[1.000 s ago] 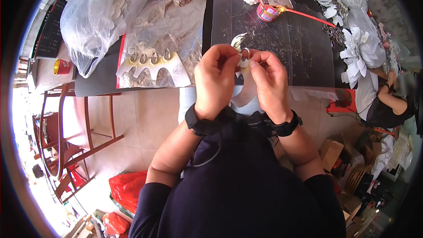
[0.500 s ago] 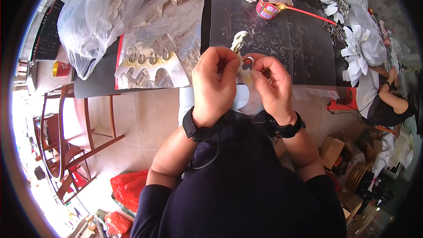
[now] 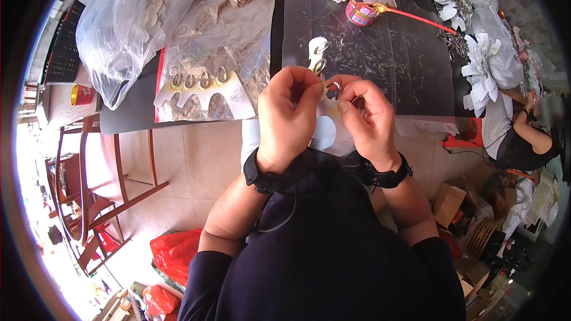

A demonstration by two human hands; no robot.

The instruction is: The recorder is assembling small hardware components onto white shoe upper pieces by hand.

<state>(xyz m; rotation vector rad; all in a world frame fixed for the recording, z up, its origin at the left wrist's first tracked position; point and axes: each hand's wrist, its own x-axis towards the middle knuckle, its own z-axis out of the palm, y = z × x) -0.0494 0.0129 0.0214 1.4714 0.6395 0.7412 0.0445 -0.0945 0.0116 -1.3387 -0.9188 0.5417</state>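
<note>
Above the table's front edge, my left hand (image 3: 288, 119) pinches a white cut-out piece (image 3: 317, 43) between thumb and fingers. The piece stands up past my fingertips and carries metal rings along it. Close beside, my right hand (image 3: 370, 122) is closed on a shiny metal ring (image 3: 335, 88) at the piece's edge; something dark and metallic shows partly inside its curled fingers. Exactly where ring and piece meet is hidden by my fingers. To the left lies another white scalloped piece (image 3: 238, 102) with several oval metal rings standing in a row, yellowish around their bases.
A crinkled clear sheet (image 3: 232, 30) lies under the scalloped piece, beside a large plastic bag (image 3: 119, 35). At the back, a red tub (image 3: 360, 14) has a red stick (image 3: 419, 19) across it. White cut-outs (image 3: 485, 74) pile up right, near another person's arm (image 3: 531, 134).
The white piece in my left hand has turned, so its upper end and rings face me more. My left hand has shifted slightly left; my right hand stays almost in place.
</note>
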